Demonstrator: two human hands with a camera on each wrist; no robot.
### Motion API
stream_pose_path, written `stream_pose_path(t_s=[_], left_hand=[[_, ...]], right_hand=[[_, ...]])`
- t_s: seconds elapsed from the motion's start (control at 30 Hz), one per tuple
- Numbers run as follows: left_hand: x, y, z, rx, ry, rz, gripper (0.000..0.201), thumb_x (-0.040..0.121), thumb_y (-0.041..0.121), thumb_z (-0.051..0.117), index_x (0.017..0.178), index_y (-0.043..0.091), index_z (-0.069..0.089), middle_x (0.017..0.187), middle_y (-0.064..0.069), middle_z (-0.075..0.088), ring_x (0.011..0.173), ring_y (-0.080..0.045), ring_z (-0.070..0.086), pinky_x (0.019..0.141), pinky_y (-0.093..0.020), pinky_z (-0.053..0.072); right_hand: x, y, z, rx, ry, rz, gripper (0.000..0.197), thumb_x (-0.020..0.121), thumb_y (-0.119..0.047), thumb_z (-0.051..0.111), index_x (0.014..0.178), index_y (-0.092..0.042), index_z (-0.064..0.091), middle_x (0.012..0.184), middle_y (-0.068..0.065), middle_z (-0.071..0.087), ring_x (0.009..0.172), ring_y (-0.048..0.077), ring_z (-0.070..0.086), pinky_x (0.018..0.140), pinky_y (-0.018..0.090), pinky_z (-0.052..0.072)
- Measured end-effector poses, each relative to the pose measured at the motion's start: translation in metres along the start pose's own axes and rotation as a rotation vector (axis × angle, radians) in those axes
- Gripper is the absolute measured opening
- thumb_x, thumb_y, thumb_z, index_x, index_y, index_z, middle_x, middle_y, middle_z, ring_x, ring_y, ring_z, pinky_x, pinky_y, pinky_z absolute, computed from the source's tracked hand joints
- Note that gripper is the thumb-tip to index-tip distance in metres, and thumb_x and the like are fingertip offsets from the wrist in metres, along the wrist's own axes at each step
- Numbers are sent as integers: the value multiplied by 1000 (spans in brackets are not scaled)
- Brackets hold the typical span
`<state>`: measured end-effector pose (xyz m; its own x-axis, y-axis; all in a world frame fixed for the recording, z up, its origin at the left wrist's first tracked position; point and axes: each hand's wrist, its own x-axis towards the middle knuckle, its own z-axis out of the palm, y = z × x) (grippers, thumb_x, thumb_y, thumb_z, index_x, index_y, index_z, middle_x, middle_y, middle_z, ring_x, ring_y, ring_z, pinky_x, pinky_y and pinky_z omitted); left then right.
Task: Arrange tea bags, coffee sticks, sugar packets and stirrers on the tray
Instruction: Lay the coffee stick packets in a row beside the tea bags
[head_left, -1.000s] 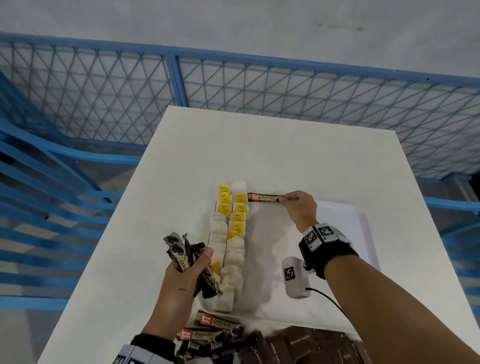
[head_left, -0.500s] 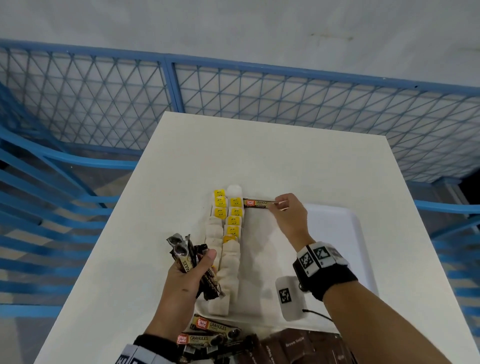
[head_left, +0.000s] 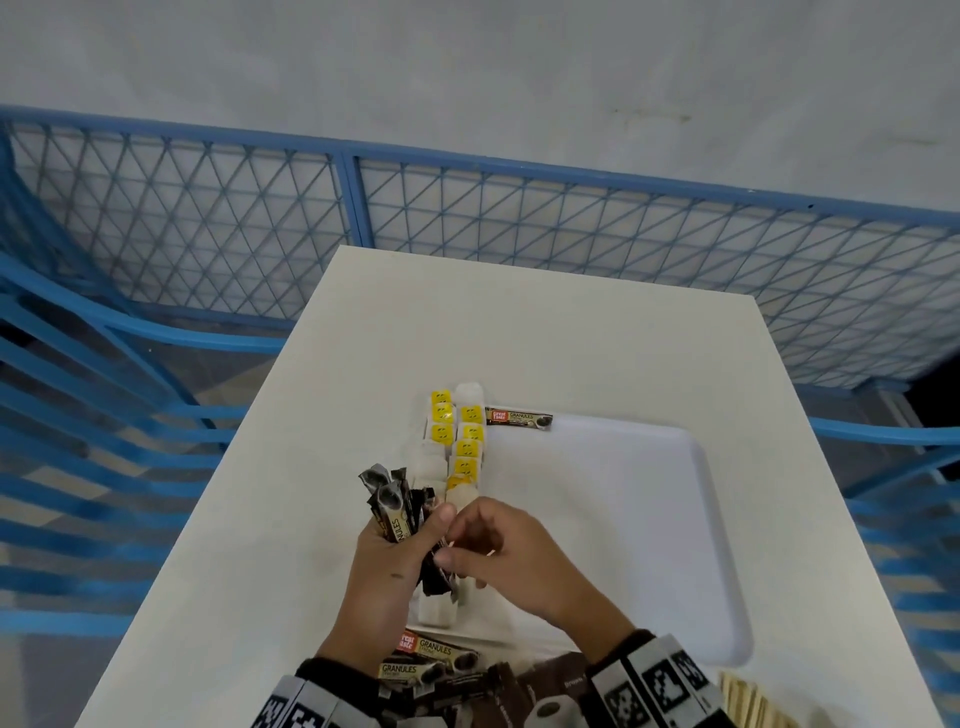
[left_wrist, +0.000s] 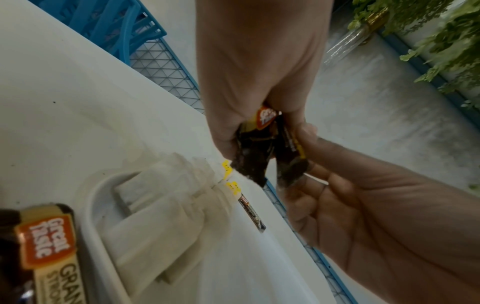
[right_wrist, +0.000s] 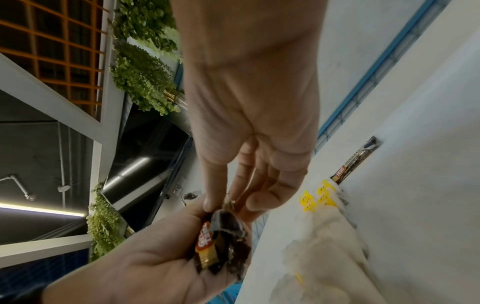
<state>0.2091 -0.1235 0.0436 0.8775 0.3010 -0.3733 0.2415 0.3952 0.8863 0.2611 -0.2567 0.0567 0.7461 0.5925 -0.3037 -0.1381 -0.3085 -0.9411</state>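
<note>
**Hands meet over the tray's near left corner**

Above the tray's (head_left: 717, 545) left side, left hand (head_left: 387, 566) clamped round a bundle of coffee sticks (head_left: 395, 512), tops fanned upward. Right hand (head_left: 506, 553) against it, thumb and fingertips pinching one stick at the bundle's lower end. Below them, tea bags (head_left: 462, 447) in two overlapping rows along the tray's left edge, yellow tags showing at the far end. One coffee stick (head_left: 518, 418) lies flat at the far edge, just beside the tags. Loose sticks (head_left: 434, 657) and brown packets (head_left: 545, 680) on the desk (head_left: 519, 322) at the near edge. Wooden stirrers (head_left: 748, 699) near right.
</note>
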Motion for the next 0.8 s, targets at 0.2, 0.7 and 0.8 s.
stream_pose_path(t_s=[0.2, 0.7, 0.8], left_hand=[[-6, 1, 3, 9, -49, 20, 39, 72, 24, 67, 103, 0, 65, 86, -14, 72, 79, -29, 69, 64, -36, 56], [-12, 3, -2, -80, -9, -45, 13, 79, 9, 65, 90, 1, 67, 69, -10, 63, 68, -21, 57, 69, -31, 46], [-14, 7, -3, -98, -32, -29, 18, 75, 17, 67, 88, 4, 68, 71, -10, 61, 67, -19, 57, 71, -33, 44]], right_hand=[[-4, -1, 0, -15, 27, 38, 13, 80, -17, 71, 86, -15, 59, 85, 3, 68, 68, 9, 64, 65, 26, 54], [-20, -1, -23, 133, 163, -5, 18, 79, 1, 69, 93, -10, 67, 85, -3, 66, 68, -2, 58, 67, 13, 45], [-24, 1, -29, 143, 174, -10, 19, 79, 3, 68, 91, -11, 69, 81, -8, 66, 66, -2, 56, 66, 12, 45]])
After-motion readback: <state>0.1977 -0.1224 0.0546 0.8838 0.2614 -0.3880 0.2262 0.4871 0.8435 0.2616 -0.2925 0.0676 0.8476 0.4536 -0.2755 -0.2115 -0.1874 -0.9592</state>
